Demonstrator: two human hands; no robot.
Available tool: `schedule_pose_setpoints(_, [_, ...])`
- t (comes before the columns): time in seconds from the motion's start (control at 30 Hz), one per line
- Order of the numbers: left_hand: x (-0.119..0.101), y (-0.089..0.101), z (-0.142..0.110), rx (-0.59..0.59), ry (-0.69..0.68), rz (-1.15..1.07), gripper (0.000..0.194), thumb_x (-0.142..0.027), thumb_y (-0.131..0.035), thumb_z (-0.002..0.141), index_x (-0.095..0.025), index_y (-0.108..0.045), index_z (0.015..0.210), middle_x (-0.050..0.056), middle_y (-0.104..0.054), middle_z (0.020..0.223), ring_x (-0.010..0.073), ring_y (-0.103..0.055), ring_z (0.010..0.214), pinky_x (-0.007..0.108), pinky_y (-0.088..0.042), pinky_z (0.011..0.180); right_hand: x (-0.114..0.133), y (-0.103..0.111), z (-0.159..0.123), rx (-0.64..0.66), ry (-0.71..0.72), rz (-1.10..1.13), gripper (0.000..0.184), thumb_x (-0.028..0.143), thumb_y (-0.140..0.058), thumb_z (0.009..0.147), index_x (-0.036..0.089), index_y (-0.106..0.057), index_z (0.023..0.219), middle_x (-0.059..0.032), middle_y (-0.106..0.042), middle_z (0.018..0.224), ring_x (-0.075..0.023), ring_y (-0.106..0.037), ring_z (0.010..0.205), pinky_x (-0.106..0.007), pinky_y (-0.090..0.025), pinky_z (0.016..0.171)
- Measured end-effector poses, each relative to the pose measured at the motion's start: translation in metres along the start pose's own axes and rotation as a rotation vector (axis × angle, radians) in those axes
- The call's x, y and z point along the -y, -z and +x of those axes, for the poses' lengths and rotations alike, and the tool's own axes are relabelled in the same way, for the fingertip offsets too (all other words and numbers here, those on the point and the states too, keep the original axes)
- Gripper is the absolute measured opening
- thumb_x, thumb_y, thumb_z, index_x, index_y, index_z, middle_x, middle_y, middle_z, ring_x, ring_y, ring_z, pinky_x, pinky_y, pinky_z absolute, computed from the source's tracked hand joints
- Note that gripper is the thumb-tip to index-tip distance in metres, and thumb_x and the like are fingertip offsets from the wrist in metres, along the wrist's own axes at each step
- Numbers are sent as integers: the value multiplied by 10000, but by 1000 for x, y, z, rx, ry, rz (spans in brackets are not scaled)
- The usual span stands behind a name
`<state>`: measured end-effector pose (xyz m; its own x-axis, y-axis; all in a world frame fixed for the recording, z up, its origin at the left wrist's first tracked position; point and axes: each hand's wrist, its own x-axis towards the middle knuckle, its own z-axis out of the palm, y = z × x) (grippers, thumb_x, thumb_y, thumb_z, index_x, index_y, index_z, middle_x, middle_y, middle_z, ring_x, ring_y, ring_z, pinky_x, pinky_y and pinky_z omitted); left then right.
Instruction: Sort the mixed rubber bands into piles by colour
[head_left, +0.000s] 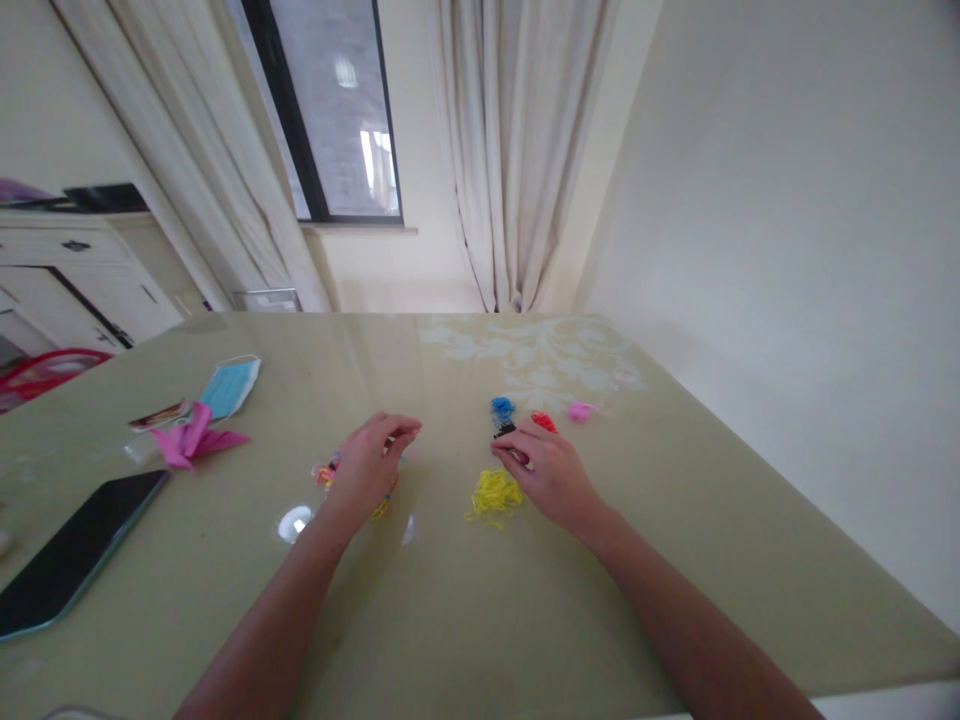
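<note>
Small heaps of thin, stringy bits that look like rubber bands lie sorted by colour on the table. My right hand (551,472) is pinched closed just beside the black heap (505,429), which it partly covers. What its fingertips hold is too small to make out. Nearest me is the yellow heap (495,494); beyond lie the blue heap (502,407), the red heap (544,421) and the pink heap (580,412). My left hand (369,462) hovers over a mixed-colour pile (324,474), mostly hiding it. Its thumb and fingers are drawn together, their contents unclear.
On the left lie a dark phone or tablet (79,545), a pink folded-paper shape (193,438) and a blue face mask (231,388). A round glare spot (295,523) shines by my left forearm. The wall (810,250) borders the table's right edge.
</note>
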<state>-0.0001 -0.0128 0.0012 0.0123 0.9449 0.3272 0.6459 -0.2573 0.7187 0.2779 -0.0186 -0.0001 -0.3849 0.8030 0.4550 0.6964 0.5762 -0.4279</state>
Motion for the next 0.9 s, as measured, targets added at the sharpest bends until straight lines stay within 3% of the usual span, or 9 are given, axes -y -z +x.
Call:
schedule_pose_setpoints(0.2, [-26,-19,-13,184,104,-604,284,-389,-828,779,-197,-757,975,52,-813,925,204,-753,872,336,-604,852,16,2,-2,-98,79,214,196,353,-727,969,194,-783,1068,-14,-646,791,-142,-594,692,-269,-477,687])
schedule_pose_setpoints(0.37, [-44,-30,-24,305,152,-783,268,-352,-880,750,-185,-768,926,40,-812,906,176,-750,858,309,-610,853,22,2,-3,-146,205,320,148,298,-711,982,208,-791,1068,-25,-633,826,-144,-617,741,-259,-493,680])
schedule_pose_setpoints(0.5, [-48,-30,-26,308,206,-859,291,-352,-906,729,-184,-765,921,29,-807,902,159,-741,856,291,-605,853,19,0,-4,-149,258,329,133,271,-714,978,219,-799,1067,-33,-642,848,-150,-635,767,-263,-511,689])
schedule_pose_setpoints(0.67, [-49,-31,-27,317,218,-846,304,-366,-892,748,-193,-755,956,27,-799,925,153,-728,881,285,-587,867,19,4,-4,-193,265,331,149,275,-692,993,241,-820,1062,-34,-642,846,-150,-623,763,-266,-516,679])
schedule_pose_setpoints(0.77, [-45,-29,-24,323,172,-748,329,-417,-841,792,-200,-747,1021,50,-798,998,182,-729,933,314,-580,880,18,16,-1,-230,185,360,134,305,-723,972,239,-829,1022,-31,-641,829,-147,-593,726,-270,-497,635])
schedule_pose_setpoints(0.83, [-38,-26,-21,302,118,-557,327,-457,-772,845,-206,-743,1053,66,-791,1027,204,-726,916,336,-579,838,15,27,2,-248,103,411,130,325,-741,957,235,-832,979,-32,-648,824,-141,-574,683,-269,-473,585])
schedule_pose_setpoints(0.9, [-26,-21,-18,239,51,-226,281,-451,-702,895,-216,-748,1044,78,-779,1038,233,-715,895,367,-564,807,10,38,4,-271,43,468,136,341,-751,945,233,-834,944,-33,-653,814,-141,-570,663,-272,-459,560])
